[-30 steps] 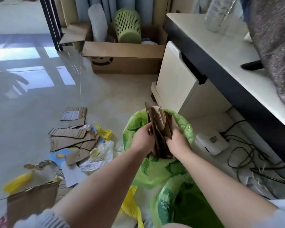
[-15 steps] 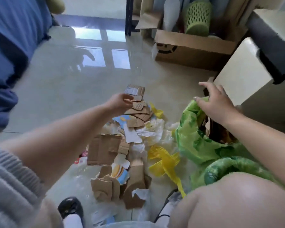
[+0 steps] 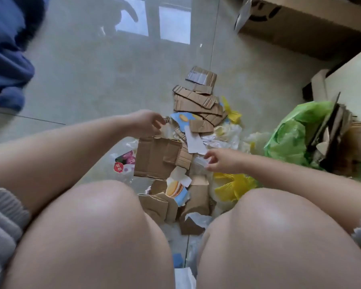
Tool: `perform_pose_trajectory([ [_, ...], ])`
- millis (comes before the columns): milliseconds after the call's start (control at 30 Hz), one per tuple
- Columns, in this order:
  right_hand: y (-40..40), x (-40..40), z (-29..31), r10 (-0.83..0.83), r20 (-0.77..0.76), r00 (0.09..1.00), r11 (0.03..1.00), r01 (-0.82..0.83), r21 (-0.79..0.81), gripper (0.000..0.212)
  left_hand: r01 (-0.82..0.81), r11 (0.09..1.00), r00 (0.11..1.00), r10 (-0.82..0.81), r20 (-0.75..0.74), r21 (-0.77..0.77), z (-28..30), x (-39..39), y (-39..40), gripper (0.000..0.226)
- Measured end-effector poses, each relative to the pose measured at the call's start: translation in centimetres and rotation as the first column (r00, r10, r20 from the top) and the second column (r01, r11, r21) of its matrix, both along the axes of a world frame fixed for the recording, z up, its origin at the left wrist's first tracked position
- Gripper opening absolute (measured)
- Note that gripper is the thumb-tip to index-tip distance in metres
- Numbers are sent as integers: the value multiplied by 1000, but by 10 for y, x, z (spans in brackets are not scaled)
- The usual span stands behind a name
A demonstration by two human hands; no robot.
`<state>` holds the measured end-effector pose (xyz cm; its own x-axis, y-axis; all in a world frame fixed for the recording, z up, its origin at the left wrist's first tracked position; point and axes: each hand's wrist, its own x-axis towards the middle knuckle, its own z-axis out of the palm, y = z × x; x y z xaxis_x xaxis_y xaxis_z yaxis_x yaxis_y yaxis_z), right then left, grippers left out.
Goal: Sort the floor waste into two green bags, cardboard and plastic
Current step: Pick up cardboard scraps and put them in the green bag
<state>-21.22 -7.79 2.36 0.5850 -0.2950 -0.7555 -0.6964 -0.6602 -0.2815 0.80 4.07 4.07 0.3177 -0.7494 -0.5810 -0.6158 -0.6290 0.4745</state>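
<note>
One green bag (image 3: 290, 142) stands at the right of the scene, and I see brown cardboard sticking up out of its mouth. The second bag I cannot make out for sure; only a strip of green shows near my right arm. The waste pile (image 3: 198, 130) lies on the floor in front of my knees, from near to far, well mixed: cardboard strips at the far end, white and clear plastic in the middle, a yellow bag (image 3: 231, 186) at the near right.

The biggest loose piece is a flat cardboard sheet (image 3: 156, 157) in the middle left. My left hand (image 3: 146, 124) is at its far edge, fingers bent and a little apart; I cannot tell if they already pinch it. My right hand (image 3: 221, 161) hovers low over clear plastic, fingers apart, holding nothing as far as I see.

I judge I am in the picking step, much waste is left. Next I should close on the sheet, lift it free of the film under it, and carry it right to the bag.
</note>
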Motion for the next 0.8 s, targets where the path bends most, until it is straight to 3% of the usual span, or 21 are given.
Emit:
perform_pose_trajectory([
  [167,24,-26,-75,-187,-232,955,970,217,112,68,118,991,989,-122,86,58,-67,1,-9,53],
  [367,34,-30,-119,-650,-136,748,742,663,98,81,202,962,944,-241,226,184,-120,-3,-15,68],
  [533,40,-27,-131,-782,-73,619,605,782,149,68,225,965,905,-259,338,135,-133,1,-8,43],
  [667,36,-27,-120,-878,-61,474,440,852,286,35,121,991,965,-129,227,50,-122,16,-4,24],
  [800,28,-29,-94,-904,36,426,411,844,346,25,-23,1000,987,24,158,-4,-94,35,2,24],
])
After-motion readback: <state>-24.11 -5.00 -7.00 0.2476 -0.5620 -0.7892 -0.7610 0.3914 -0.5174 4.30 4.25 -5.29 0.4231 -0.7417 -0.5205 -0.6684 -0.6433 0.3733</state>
